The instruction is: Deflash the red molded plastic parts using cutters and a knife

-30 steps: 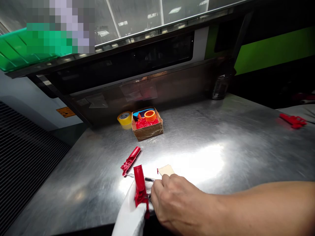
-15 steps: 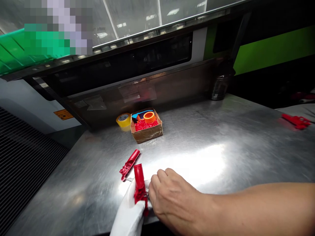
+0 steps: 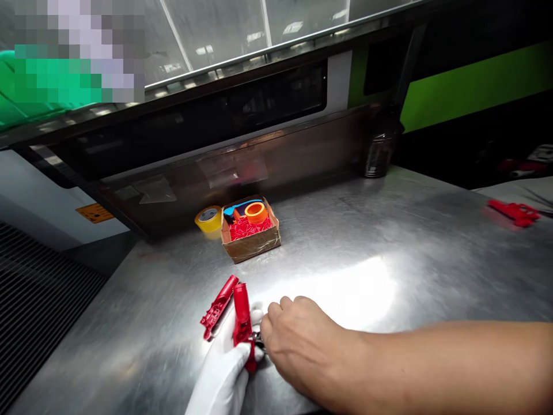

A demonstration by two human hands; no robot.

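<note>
My left hand (image 3: 224,366), in a white glove, grips a red plastic part (image 3: 242,308) with a tube-shaped upper end. The part stands nearly upright between thumb and fingers. My right hand (image 3: 298,340) is bare and closed just to the right of it. From the right fist a small metal tool (image 3: 258,340) sticks out and meets the lower side of the red part. Most of the tool is hidden, so its exact kind does not show. A second red plastic part (image 3: 219,305) lies on the table just beyond my left hand.
Beyond my hands, an open cardboard box (image 3: 253,246) holds small red pieces and an orange ring (image 3: 256,213). Beside it is a yellow tape roll (image 3: 208,220). Another red part (image 3: 514,213) lies far right on the metal table (image 3: 415,259). A dark bottle (image 3: 380,151) stands behind.
The view has shifted a little. The held red part tilts slightly differently and sits closer to the loose part in view. More of the metal tool shows at my right fist.
</note>
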